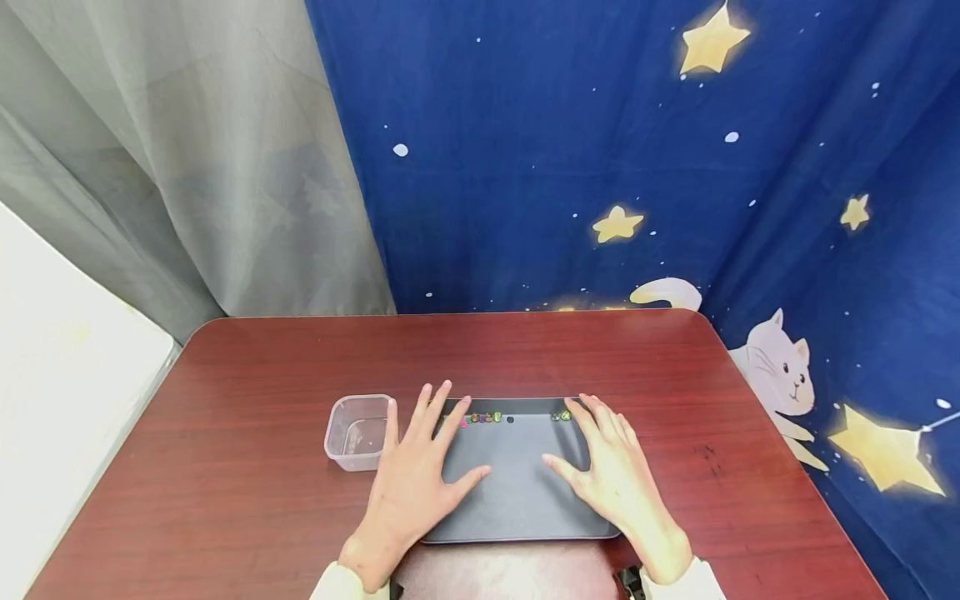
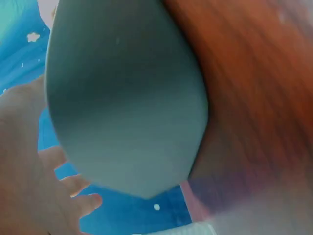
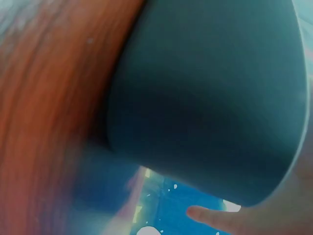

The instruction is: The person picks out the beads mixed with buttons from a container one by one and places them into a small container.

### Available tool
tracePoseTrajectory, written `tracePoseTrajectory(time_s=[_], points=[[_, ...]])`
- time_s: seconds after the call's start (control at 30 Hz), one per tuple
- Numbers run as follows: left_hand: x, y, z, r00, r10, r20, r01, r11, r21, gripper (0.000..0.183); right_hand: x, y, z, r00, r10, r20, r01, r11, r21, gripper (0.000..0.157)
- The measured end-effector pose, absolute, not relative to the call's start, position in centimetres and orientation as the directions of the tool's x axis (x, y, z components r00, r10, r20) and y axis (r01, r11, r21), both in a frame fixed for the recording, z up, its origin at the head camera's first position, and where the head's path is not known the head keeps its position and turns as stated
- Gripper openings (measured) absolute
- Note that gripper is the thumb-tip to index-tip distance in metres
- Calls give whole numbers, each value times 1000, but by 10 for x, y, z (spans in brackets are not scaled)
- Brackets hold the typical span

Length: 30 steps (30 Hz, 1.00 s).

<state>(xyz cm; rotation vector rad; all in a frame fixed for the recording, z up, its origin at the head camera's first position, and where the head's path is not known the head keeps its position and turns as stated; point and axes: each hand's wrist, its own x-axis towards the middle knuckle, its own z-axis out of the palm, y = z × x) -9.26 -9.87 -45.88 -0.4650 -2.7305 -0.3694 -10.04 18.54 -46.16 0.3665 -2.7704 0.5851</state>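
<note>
Over a grey tray [image 1: 517, 500] on the table [image 1: 225, 467], the left hand [image 1: 412, 479] and right hand [image 1: 618, 481] spread their fingers wide; a clear container [image 1: 356, 462] stands by the left hand, colourful pieces [image 1: 489, 417] lie along the tray's far side, a blue curtain [image 1: 525, 167] hangs beyond

At the far side of the reddish-brown, wood-grained table [image 1: 240, 467], a grey cloth curtain [image 1: 232, 158] hangs left, a blue star-printed curtain [image 1: 517, 175] right.

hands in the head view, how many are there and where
2: the left hand at the left side of the dark tray, beside the clear container, and the right hand at its right side.
</note>
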Motion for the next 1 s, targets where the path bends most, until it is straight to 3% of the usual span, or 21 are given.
tracePoseTrajectory(time_s=[0.17,0.3,0.67,1.0], points=[[-96,-113,-455,-868,230,439,364,897,250,89,-103,187,-461,-887,-216,407,-369,863,-345,59],[-97,-127,-454,-868,192,459,342,899,271,89,-104,189,-462,-873,-223,434,-383,863,-328,50],[-98,-165,-453,-889,104,446,265,911,315,96,-107,194,-460,-912,-195,362,-328,877,-352,44],[-99,-190,-451,-950,32,312,165,896,411,100,-111,198,-457,-934,-183,308,-293,884,-364,44]])
